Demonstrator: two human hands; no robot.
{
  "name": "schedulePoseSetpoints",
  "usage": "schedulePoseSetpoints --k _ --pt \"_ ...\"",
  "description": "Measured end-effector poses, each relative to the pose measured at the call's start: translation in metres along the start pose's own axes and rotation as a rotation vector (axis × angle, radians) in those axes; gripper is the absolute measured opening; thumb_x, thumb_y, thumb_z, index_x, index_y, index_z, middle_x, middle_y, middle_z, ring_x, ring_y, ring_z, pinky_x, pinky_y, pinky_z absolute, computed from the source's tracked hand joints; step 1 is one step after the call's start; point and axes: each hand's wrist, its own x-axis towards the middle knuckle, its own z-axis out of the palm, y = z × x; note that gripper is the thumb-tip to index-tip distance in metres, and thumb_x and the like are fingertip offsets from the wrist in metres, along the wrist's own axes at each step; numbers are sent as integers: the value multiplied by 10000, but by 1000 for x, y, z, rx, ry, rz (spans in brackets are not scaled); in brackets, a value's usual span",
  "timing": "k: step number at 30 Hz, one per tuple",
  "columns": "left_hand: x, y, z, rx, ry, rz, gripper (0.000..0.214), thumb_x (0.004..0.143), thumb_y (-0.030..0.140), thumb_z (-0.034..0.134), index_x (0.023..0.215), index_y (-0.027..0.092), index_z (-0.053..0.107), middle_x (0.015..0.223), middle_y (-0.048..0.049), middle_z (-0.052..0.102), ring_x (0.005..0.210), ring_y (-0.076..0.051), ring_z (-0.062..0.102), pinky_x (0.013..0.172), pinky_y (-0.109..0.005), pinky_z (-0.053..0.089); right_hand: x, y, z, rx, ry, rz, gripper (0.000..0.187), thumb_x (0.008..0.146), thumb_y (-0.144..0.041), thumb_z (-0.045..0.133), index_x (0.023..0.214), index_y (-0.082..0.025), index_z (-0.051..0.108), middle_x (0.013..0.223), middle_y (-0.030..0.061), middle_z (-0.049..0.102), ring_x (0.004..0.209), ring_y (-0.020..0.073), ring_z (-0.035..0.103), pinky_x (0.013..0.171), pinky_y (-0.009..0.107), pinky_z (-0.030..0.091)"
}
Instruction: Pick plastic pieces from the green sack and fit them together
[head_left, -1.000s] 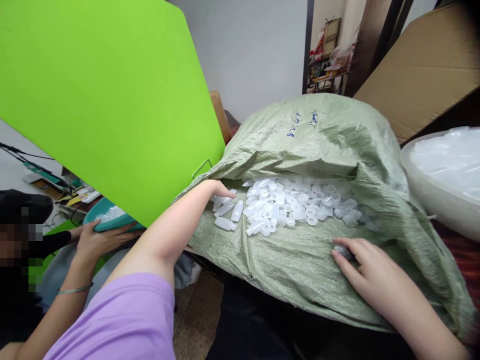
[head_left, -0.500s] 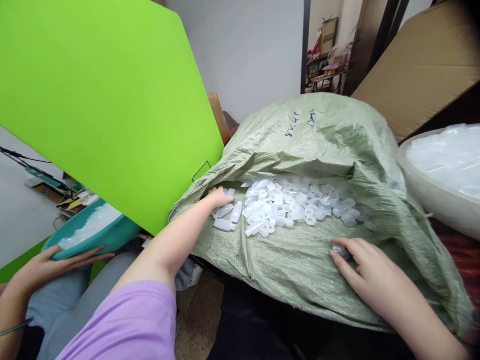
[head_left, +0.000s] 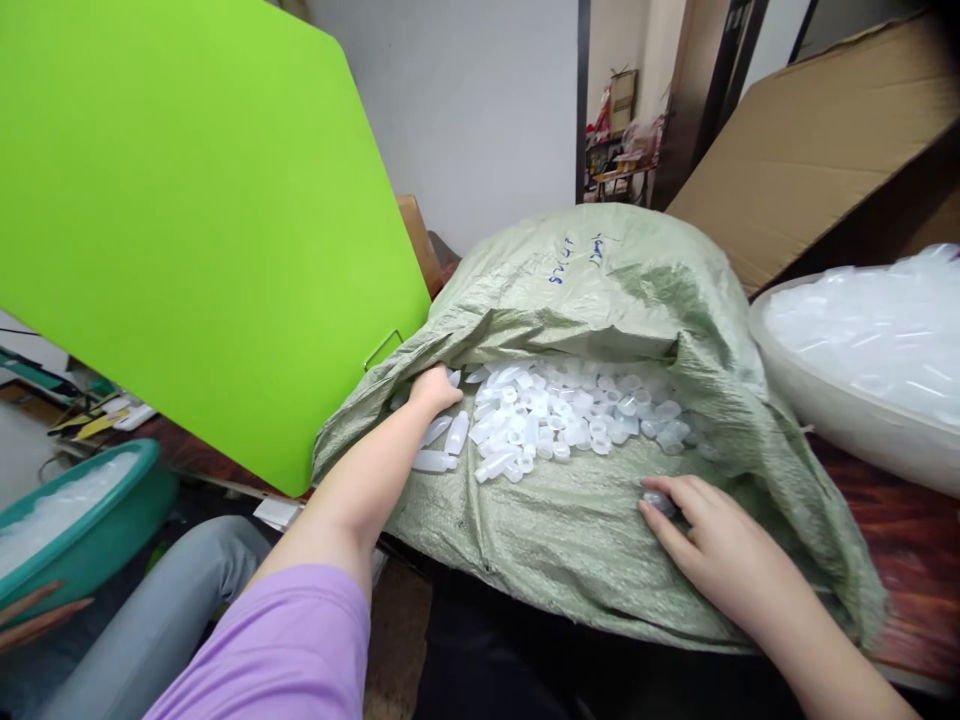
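A pale green woven sack point(head_left: 547, 550) lies open before me, with many small translucent plastic bottles point(head_left: 525, 415) heaped inside its mouth. My left hand point(head_left: 435, 388) reaches into the sack's left side. Its fingers are mostly hidden, and a bottle shows beside the thumb. Just below that hand, several bottles point(head_left: 456, 434) lie apart from the heap. My right hand point(head_left: 701, 520) rests on the sack's front flap, thumb and fingers closed around a small clear plastic piece point(head_left: 660, 502), partly covered by the fingers.
A large bowl point(head_left: 832, 425) piled with translucent plastic pieces stands at the right. To the left, a bright green board point(head_left: 202, 200) leans over the table. Another person's hand point(head_left: 37, 615) is by a teal basin point(head_left: 97, 540) of white pieces. A cardboard flap point(head_left: 825, 140) rises behind.
My left hand has moved slightly deeper into the sack, its fingers now more hidden. The other person's teal basin has shifted left and down. My view has turned a little right.
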Motion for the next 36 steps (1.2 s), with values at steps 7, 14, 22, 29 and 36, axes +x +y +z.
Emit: schedulePoseSetpoints --k 7,14,22,29,36 --pt "-4 -3 -18 -335 191 -54 399 582 253 623 969 160 586 887 -73 648 858 -250 616 728 -289 460 0 0 1 19 -9 15 316 848 -433 422 981 -200 588 932 78 632 905 240 598 804 380 475" --pt "-33 19 -53 -802 115 -46 487 680 380 537 1070 88 539 877 -85 625 723 -171 607 607 -247 490 -1 5 0 101 54 25 363 860 -410 438 1124 -183 539 1036 110 593 941 236 583 766 351 498" --pt "-196 44 -54 -1753 -714 -123 543 556 224 646 1086 148 555 810 -28 586 694 -161 613 653 -286 511 -22 -51 -25 326 211 -81 249 833 -317 544 1063 -236 594 1013 77 589 882 185 598 806 316 487" --pt "-278 47 -8 -1650 -1099 34 682 533 133 747 1156 190 475 852 -45 613 720 -180 620 629 -282 497 -54 -97 -34 737 58 -68 311 790 -261 626 1098 -252 582 997 40 640 912 168 607 804 299 498" --pt "-290 35 7 -1214 -1319 96 674 511 55 714 1129 183 478 866 -38 620 671 -113 573 582 -213 453 -83 -81 -40 844 -569 -40 240 785 -316 630 996 -206 659 927 42 661 844 143 625 767 262 511"
